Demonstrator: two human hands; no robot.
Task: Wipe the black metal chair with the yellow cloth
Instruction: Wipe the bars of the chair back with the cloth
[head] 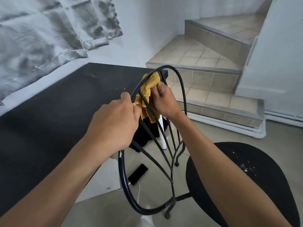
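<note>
The black metal chair [181, 89] is tipped toward me, its looped backrest in the middle of the view and its round black seat [255, 171] at the lower right, speckled with white. My left hand [114, 123] grips the left side of the backrest loop. My right hand [164, 100] reaches through the loop and holds the bunched yellow cloth [150, 86] against the upper bars of the backrest. Part of the cloth hangs down behind a slanted bar.
A black table [57, 115] fills the left, with a white leg [162, 133] behind the chair. A phone [138, 174] on a white cable lies on the tiled floor under the backrest. Tiled steps [205, 63] rise at the back right. A grey curtain [41, 30] hangs upper left.
</note>
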